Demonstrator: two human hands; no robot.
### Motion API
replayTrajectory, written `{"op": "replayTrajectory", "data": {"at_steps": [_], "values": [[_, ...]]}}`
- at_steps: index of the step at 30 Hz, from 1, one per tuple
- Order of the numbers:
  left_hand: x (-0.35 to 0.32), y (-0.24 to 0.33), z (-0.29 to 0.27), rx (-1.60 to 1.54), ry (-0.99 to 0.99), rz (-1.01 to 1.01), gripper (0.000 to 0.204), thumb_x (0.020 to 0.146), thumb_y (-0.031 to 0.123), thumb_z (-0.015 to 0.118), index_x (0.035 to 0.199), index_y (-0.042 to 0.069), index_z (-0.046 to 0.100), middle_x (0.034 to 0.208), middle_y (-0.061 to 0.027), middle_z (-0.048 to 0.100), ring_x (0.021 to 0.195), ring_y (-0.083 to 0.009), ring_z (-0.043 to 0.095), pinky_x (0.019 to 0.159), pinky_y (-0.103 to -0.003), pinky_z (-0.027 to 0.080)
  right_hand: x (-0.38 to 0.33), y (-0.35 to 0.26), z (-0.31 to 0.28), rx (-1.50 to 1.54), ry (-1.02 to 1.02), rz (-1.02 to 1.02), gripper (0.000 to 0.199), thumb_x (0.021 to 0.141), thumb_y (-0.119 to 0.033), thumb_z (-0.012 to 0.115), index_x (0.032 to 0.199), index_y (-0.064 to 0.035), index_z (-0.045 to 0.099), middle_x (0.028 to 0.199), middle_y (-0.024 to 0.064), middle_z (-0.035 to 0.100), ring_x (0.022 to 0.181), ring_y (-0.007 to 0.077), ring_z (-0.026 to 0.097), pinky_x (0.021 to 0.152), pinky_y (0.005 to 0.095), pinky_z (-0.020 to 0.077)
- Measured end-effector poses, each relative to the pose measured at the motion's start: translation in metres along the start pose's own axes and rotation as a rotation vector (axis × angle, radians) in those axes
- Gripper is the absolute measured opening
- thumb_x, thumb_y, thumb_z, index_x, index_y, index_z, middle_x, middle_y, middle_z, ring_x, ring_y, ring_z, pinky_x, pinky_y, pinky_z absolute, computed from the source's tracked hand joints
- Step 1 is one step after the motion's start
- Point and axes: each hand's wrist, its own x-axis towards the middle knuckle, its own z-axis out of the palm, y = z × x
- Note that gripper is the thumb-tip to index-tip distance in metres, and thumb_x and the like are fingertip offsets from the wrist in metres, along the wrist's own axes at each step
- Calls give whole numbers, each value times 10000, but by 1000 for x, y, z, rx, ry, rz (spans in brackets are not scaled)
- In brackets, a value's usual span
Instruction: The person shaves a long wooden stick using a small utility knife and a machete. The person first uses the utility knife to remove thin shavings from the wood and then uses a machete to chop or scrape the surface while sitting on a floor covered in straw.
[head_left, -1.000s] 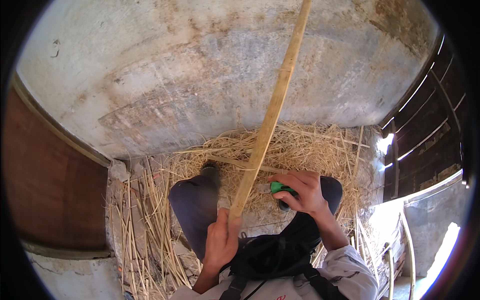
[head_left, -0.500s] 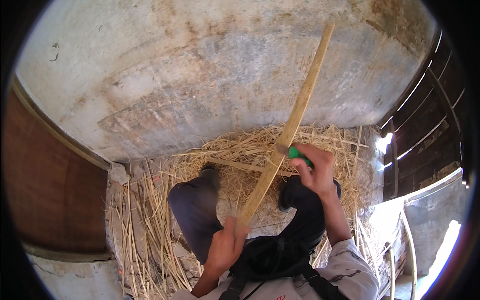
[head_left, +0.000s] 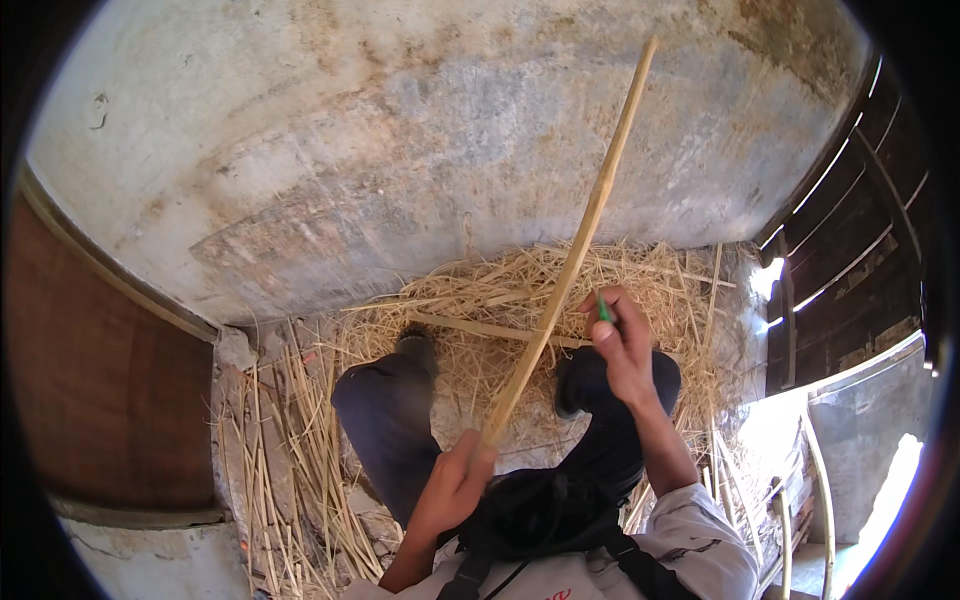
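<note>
A long split bamboo strip (head_left: pixel 583 235) slants up from my lap toward the wall, its far end higher and to the right. My left hand (head_left: pixel 455 485) is closed around its near end, slightly blurred. Just right of the strip's middle, my right hand (head_left: pixel 625 345) is closed on a small green-handled knife (head_left: pixel 603 308). Only the green handle shows clearly; the blade cannot be made out from here. A narrow gap separates the right fingers from the bamboo.
Pale shavings (head_left: pixel 480 285) are heaped along the foot of the stained wall (head_left: pixel 420 130). Thin bamboo strips (head_left: pixel 290 460) lie on the floor at the left, near a brown door panel (head_left: pixel 110 370). Dark slatted boards (head_left: pixel 850 240) stand at the right. My bent knees frame the work.
The bamboo strip has turned and now shows a narrower side. My right hand has tilted and drawn the knife off the strip. My left hand keeps its hold on the near end.
</note>
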Motion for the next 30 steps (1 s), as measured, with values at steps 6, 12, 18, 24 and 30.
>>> {"op": "replayTrajectory", "data": {"at_steps": [6, 12, 18, 24, 30], "values": [[8, 4, 1, -376, -76, -53, 355, 1177, 366, 412, 1076, 42, 513, 756, 46, 384, 617, -51, 314, 527, -237, 262, -6, -27, 26, 89, -46, 160, 373, 977, -110, 745, 1312, -47, 594, 719, -68, 512, 648, 38, 461, 609, 241, 364], [10, 3, -3, -527, -90, -84, 315, 1170, 286, 447, 1068, -4, 518, 721, 20, 389, 598, -83, 348, 529, -270, 298, 7, -25, 33, 286, 53, 248, 378, 1008, -107, 692, 1372, -47, 615, 855, -59, 595, 633, 26, 460, 589, 221, 369], [3, 13, -11, -620, -228, -233, 498, 1168, 489, 327, 913, 90, 479, 732, 54, 337, 598, -58, 294, 504, -239, 203, 10, -8, 34, 573, -210, 496, 430, 1016, -131, 637, 1432, -21, 613, 1027, 12, 727, 586, 20, 405, 540, 192, 335], [3, 6, -12, -656, -355, -217, 539, 1146, 575, 326, 890, 113, 434, 710, 63, 306, 571, -46, 254, 493, -228, 182, 10, -7, 45, 846, -260, 603, 420, 1047, -137, 623, 1431, 30, 586, 949, 68, 706, 535, 2, 380, 500, 171, 308], [5, 2, -11, -733, -432, -242, 577, 1112, 659, 343, 928, 119, 433, 694, 73, 305, 554, -34, 235, 475, -226, 160, 5, 8, 48, 998, -361, 548, 399, 1066, -163, 634, 1405, 43, 589, 870, 35, 652, 531, 3, 390, 491, 179, 314]]}}
